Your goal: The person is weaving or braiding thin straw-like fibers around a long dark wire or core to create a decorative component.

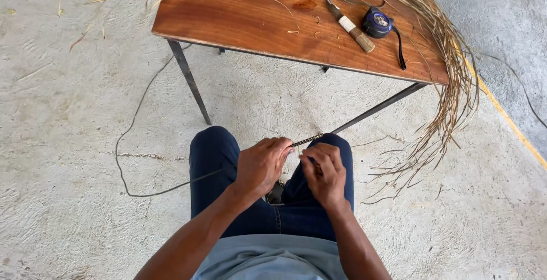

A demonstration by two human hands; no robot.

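I sit with my knees in dark blue jeans below a wooden table (pixel 239 23). My left hand (pixel 262 165) is closed around a thin dark wrapped rod (pixel 308 140), whose tip sticks out toward the right above my right knee. My right hand (pixel 323 173) is closed close beside it, fingers pinching at the rod or a fine strand on it; what exactly it pinches is hidden. A long thin dark strand (pixel 128 137) trails from my left hand across the floor to the left.
On the table lie a bundle of dry straw fibres (pixel 444 58) that droops over the right edge, a tool with a wrapped wooden handle (pixel 347 23) and a blue tape measure (pixel 378 22). Metal table legs (pixel 191 83) stand ahead. A yellow floor line (pixel 513 126) runs at right.
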